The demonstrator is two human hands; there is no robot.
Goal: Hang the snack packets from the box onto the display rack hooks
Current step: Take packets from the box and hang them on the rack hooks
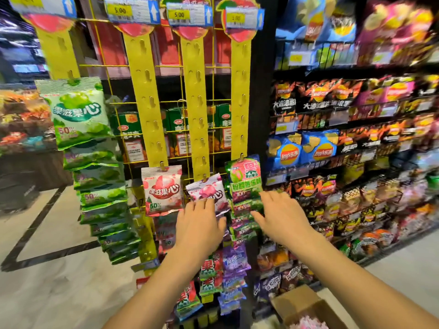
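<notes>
Fingers lie straight and close together on our left grip (199, 224), which holds nothing; its fingertips (209, 203) rest against the lower part of a pink-and-purple packet (206, 189). That packet hangs tilted from a hook (204, 178) just above the left grip. It has a pale top seam, a round pink fruit and white characters on its face.

Our right grip (281, 217) is wide, fingers spread, thumb pointing toward the left grip, and it holds nothing. Its fingertips lie at the edge of a column of green packets (244, 181) banded in pink and purple; we cannot tell whether they touch.

Just left of the left grip we see a red-and-white packet (161, 188) hanging straight, with a red fruit, white characters and a green "50%". Further left, well apart, pale green packets (78, 112) overlap down their own strip.

Above both grips rise yellow strips (197, 103) with hooks down them, fixed on a yellow wire rack (114, 104), with price tags (179, 14) reading 5.00 at the top. Below the grips hang more packets (235, 260) in red, green and purple.

Below the right grip, beside our forearm, stands an open cardboard box (299, 302) with blurred pink packets (308, 322) inside. Right of the right grip run shelves of crisp bags (318, 148).
</notes>
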